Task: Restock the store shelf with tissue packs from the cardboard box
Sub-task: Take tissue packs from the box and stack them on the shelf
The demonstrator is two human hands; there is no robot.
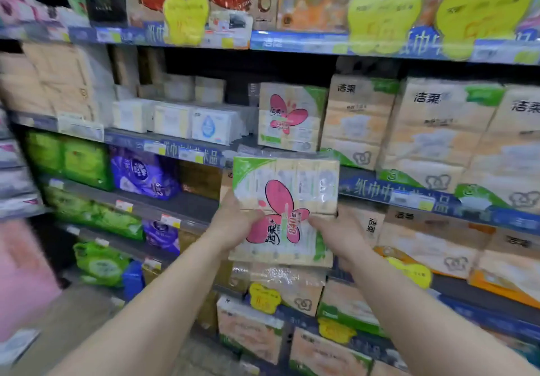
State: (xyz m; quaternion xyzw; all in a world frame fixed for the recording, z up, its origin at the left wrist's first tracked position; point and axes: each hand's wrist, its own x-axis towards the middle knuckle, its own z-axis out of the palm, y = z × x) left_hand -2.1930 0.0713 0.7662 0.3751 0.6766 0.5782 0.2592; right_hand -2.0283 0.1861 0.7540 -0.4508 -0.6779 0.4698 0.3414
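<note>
I hold a tissue pack [287, 200] upright in front of the shelves, cream and green with a pink butterfly print. My left hand [233, 223] grips its lower left edge and my right hand [340, 234] grips its lower right edge. A matching tissue pack [290, 117] stands on the middle shelf [175, 145] just above and behind the one I hold. The cardboard box is out of view.
Small white tissue packs [181, 118] lie left of the matching pack, with a dark gap above them. Tall cream packs [438, 136] fill the shelf to the right. Green and purple bags [117, 171] sit lower left. Yellow price tags [382, 16] hang from the top shelf.
</note>
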